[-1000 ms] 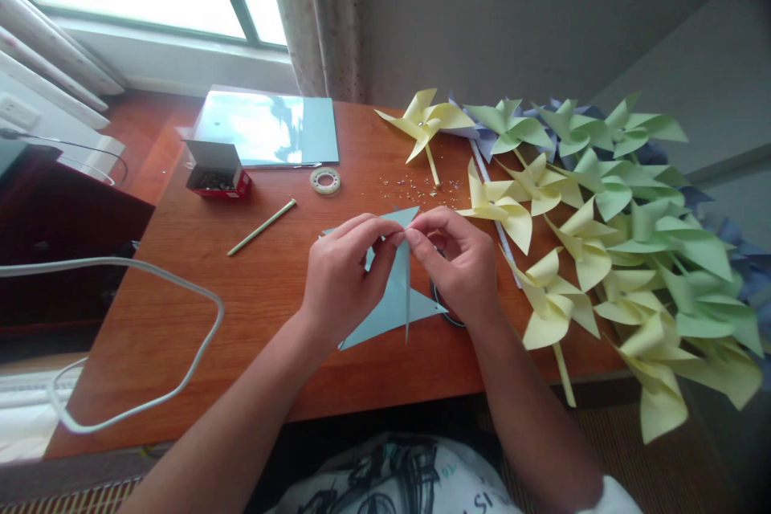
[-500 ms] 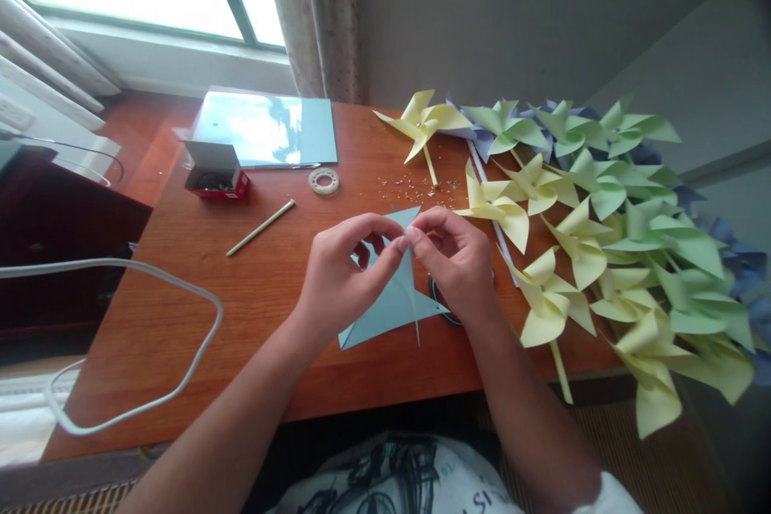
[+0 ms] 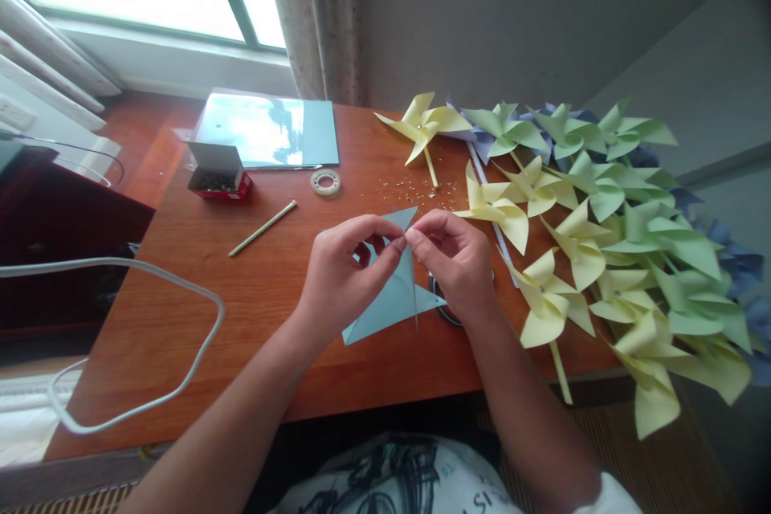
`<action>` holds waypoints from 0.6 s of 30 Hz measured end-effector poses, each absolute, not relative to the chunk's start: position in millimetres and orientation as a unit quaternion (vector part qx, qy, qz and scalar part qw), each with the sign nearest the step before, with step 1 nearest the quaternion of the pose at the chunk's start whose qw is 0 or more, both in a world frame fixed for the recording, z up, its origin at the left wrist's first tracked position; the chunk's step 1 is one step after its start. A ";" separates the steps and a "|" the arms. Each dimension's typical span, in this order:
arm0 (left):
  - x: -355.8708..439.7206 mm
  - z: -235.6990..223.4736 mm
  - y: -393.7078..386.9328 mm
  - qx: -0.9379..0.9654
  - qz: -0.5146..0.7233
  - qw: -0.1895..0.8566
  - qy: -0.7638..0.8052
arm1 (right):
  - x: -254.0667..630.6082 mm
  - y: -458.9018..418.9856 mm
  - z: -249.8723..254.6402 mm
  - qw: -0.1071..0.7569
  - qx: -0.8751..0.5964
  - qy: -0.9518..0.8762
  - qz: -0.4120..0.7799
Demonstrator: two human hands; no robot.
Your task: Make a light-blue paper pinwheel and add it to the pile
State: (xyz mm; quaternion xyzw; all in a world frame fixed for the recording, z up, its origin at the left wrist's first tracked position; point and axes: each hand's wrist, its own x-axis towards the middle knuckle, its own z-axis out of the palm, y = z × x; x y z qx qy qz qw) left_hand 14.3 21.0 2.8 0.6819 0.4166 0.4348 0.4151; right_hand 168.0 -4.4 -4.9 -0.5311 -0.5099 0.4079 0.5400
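A light-blue sheet of paper (image 3: 385, 307), cut into pointed flaps, is beneath my hands. One flap rises as a thin edge to my fingertips, and a small dark hole shows near the right-hand point. My left hand (image 3: 361, 257) is closed, thumb and forefinger pinching the raised paper. Against those fingertips, my right hand (image 3: 454, 253) is closed in a pinch at the same spot. Any small piece between the fingertips is hidden. Partly under my right hand lies a dark, ring-shaped object (image 3: 438, 289), perhaps a scissors handle.
Yellow pinwheels (image 3: 545, 297) and green pinwheels (image 3: 668, 237) crowd the right side. Toward the back left are an open red box (image 3: 222, 191), a tape roll (image 3: 325, 183), a rolled paper stick (image 3: 263, 228) and blue sheets in plastic (image 3: 319, 132). A white cable (image 3: 196, 361) crosses the left edge.
The blue paper has shifted up slightly under my hands. Both hands keep their pinch at nearly the same place.
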 end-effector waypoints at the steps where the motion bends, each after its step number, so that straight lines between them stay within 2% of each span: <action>1: 14.2 2.9 21.1 0.683 0.435 0.413 0.417 | 167.7 -4.2 -5.4 0.540 -0.532 -0.510 0.407; 6: 13.3 0.5 21.8 0.678 0.439 0.412 0.421 | 179.0 -4.9 1.1 0.506 -0.552 -0.540 0.385; 12: 11.7 -1.7 22.0 0.663 0.434 0.427 0.436 | 218.5 -28.4 3.7 0.329 -0.677 -0.642 0.142; 15: 10.8 -0.3 21.6 0.660 0.430 0.434 0.437 | 228.7 -47.9 -8.3 0.226 -0.696 -0.669 0.131; 18: 10.0 0.3 21.6 0.656 0.431 0.443 0.433 | 229.4 -61.4 -19.4 0.175 -0.685 -0.696 0.121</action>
